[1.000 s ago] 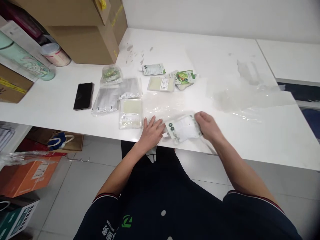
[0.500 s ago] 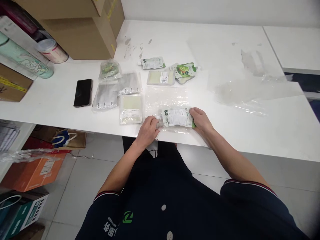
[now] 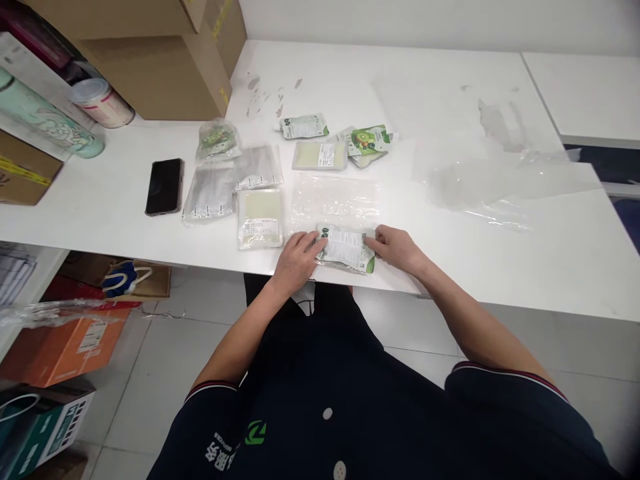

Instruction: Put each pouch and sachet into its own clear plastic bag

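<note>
- White pouch (image 3: pixel 345 250) has slid a little nearer the front edge of the tabletop (image 3: pixel 510 267) since the last picture.
- Left hand (image 3: pixel 296 259) rests on its left end, fingers a bit spread.
- Right hand (image 3: pixel 397 248) is at its right end, fingers curled; I cannot tell if it pinches.
- Clear plastic (image 3: pixel 334 195) lies just behind the pouch.
- Flat packet (image 3: pixel 260 217) lies near the left hand, phone (image 3: pixel 164 187) farther left.
</note>
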`<state>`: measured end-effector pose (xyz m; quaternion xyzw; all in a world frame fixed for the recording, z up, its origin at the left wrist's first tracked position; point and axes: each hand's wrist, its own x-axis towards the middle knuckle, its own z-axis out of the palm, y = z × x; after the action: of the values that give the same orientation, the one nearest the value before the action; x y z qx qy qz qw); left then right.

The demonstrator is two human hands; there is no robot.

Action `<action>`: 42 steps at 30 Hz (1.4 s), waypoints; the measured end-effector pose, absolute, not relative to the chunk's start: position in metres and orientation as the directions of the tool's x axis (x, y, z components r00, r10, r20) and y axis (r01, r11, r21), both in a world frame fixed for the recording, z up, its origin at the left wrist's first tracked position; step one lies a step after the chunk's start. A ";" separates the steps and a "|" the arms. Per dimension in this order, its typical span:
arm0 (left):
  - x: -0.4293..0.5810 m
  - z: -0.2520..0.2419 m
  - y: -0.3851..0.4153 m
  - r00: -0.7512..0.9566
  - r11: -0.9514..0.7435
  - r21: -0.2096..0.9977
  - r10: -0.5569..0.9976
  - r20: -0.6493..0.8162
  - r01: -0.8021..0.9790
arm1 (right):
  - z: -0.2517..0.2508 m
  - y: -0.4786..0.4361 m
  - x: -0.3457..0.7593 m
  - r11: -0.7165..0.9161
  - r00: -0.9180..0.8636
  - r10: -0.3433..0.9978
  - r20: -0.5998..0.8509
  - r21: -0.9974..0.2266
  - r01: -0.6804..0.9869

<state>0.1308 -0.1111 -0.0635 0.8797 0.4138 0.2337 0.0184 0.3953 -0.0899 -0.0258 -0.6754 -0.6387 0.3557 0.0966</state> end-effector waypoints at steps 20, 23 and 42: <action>0.136 -0.067 -0.112 0.673 -0.767 -0.075 0.506 0.540 0.637 | -0.024 -0.062 0.372 0.154 -0.277 0.944 -0.181 -0.500 0.852; 0.137 -0.064 -0.112 0.681 -0.770 -0.074 0.509 0.526 0.634 | -0.019 -0.045 0.376 0.437 -0.488 0.871 -0.055 -0.368 0.821; 0.142 -0.039 -0.123 0.728 -0.798 0.072 0.579 0.367 0.599 | 0.022 0.004 0.356 0.386 -0.508 0.861 0.009 -0.660 0.644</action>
<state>0.1416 -0.1233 -0.0389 0.9290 0.3171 0.1889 -0.0258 0.3564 0.0038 0.0223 -0.4628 -0.8132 0.3044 0.1787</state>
